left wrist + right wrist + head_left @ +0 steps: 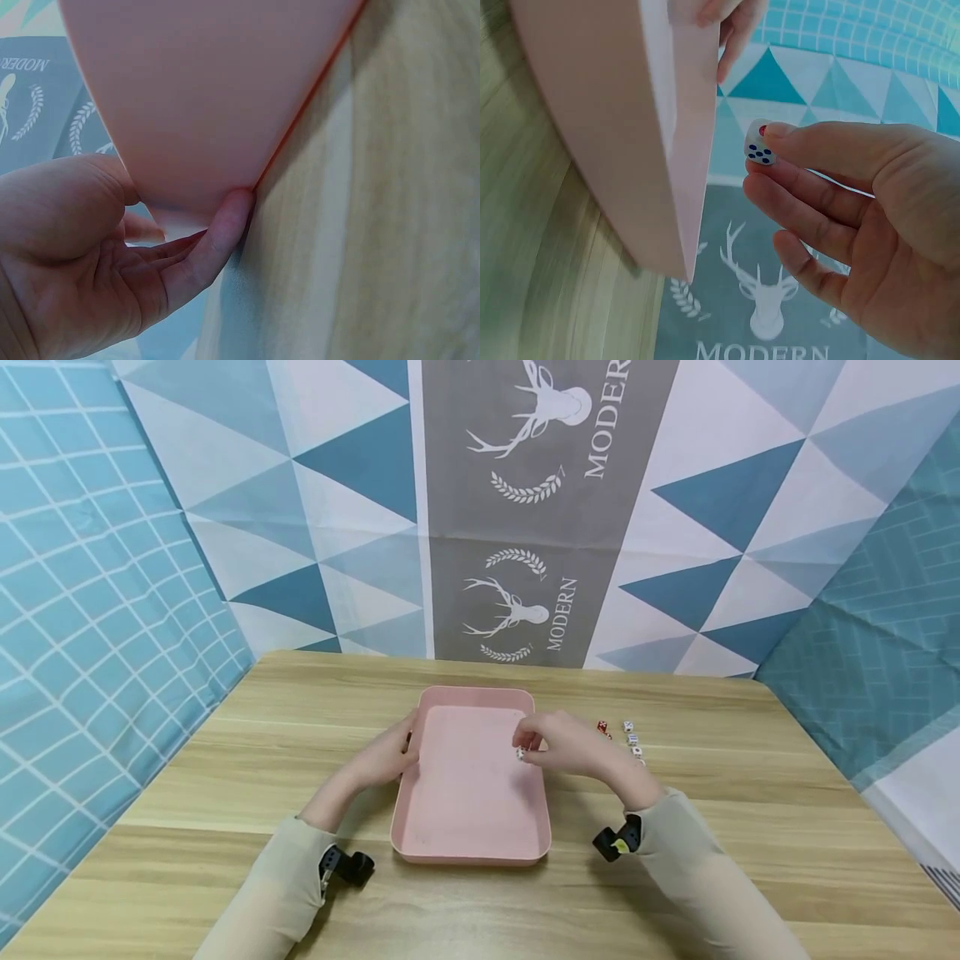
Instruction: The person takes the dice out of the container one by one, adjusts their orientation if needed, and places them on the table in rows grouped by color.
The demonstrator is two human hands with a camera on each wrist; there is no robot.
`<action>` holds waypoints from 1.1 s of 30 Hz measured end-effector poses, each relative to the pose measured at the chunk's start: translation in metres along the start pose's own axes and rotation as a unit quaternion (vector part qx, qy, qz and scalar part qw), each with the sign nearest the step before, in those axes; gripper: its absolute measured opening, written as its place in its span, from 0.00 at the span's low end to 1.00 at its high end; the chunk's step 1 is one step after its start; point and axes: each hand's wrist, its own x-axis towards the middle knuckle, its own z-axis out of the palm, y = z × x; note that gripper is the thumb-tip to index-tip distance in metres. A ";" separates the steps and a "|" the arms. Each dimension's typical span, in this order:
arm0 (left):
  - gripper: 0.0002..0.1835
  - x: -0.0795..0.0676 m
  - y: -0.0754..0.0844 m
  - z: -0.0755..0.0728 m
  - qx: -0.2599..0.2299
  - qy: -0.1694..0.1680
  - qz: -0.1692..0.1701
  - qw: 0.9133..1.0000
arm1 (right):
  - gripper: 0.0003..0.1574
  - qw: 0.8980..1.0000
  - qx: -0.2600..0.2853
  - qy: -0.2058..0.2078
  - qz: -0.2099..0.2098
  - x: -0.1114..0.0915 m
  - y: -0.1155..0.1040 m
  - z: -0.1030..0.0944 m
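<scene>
A pink rectangular tray (471, 802) rests on the wooden table. My left hand (384, 755) grips its left side, with the thumb at the rim and the other fingers against the outer wall (202, 112). Over the tray's right rim, my right hand (570, 745) pinches a white die (760, 144) between thumb and fingertips. One red dot and several blue dots show on that die in the right wrist view. The die is above the tray's inside floor, near the right wall.
To the right of the tray, red dice (602, 726) and several white dice (633, 739) lie on the table (720, 802), partly hidden by my right hand. Patterned cloth (360, 510) hangs behind the table's back edge and along both sides. Small black cameras (356, 867) sit at both wrists.
</scene>
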 end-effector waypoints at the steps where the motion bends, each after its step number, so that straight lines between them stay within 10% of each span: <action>1: 0.37 0.000 0.000 0.000 0.000 0.001 -0.001 1.000 | 0.07 1.000 -0.001 0.005 0.000 -0.003 0.002 0.000; 33: 0.37 0.000 -0.001 0.000 0.018 0.004 -0.004 1.000 | 0.04 0.990 -0.009 0.068 0.126 -0.076 0.066 -0.013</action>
